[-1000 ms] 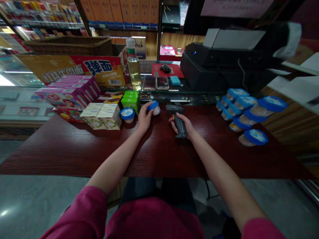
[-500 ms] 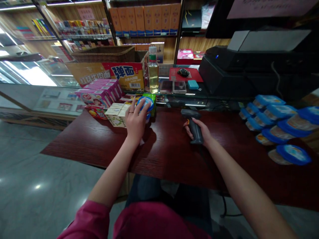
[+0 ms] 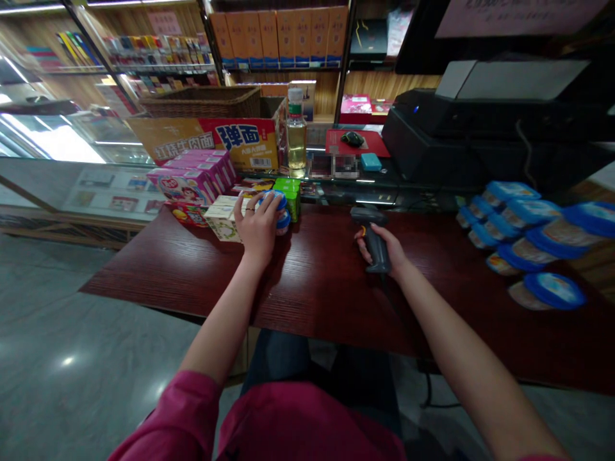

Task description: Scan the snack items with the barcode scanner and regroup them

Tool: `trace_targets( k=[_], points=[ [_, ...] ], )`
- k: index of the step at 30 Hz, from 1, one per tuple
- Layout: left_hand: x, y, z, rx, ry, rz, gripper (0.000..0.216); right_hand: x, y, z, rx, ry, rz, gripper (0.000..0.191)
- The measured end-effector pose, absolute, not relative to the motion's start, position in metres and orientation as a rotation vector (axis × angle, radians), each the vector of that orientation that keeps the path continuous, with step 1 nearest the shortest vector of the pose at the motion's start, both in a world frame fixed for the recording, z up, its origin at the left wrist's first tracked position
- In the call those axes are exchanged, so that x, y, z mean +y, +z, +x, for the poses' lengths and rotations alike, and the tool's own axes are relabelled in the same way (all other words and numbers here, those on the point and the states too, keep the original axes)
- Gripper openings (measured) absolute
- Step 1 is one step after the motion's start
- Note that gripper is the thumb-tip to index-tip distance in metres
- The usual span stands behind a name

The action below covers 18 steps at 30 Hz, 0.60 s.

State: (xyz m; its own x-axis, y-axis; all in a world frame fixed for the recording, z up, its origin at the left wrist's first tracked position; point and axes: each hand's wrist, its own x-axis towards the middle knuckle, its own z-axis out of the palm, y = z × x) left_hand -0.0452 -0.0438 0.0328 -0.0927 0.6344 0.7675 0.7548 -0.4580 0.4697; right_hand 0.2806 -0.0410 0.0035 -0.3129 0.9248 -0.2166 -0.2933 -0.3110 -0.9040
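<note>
My left hand (image 3: 258, 223) is wrapped round a small blue-lidded cup (image 3: 278, 202) that sits on top of another blue-lidded cup (image 3: 284, 222), beside the cream cartons (image 3: 221, 214) and the green box (image 3: 289, 190) at the left of the dark red counter (image 3: 317, 275). My right hand (image 3: 384, 246) grips the handle of a black barcode scanner (image 3: 371, 232), whose head points away from me over the counter. Its cable runs down off the front edge.
Several blue-lidded cups (image 3: 523, 234) lie at the right. Pink boxes (image 3: 195, 176), a noodle carton (image 3: 211, 139), a wicker basket (image 3: 202, 101) and an oil bottle (image 3: 296, 134) stand behind. A black cash register (image 3: 451, 134) fills the back right. Shelves line the rear wall.
My left hand carried the blue-lidded cup left from mid-counter and set it on the other cup by the cartons. The right hand with the scanner barely moved. The view turned left.
</note>
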Motion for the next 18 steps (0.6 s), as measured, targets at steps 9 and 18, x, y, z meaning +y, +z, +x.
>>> trace_targets(
  k=[9, 18],
  points=[
    [-0.0427, 0.0322, -0.0467, -1.583, -1.591, -2.080, 0.031, -0.0369, -0.0043, 0.2833, -0.973, 1.769, -0.952, 0.040],
    [-0.0475, 0.0275, -0.0383, -1.581, -1.535, -2.052, 0.035, -0.0388, 0.0003, 0.2791, -0.859, 1.802, -0.917, 0.036]
  ],
)
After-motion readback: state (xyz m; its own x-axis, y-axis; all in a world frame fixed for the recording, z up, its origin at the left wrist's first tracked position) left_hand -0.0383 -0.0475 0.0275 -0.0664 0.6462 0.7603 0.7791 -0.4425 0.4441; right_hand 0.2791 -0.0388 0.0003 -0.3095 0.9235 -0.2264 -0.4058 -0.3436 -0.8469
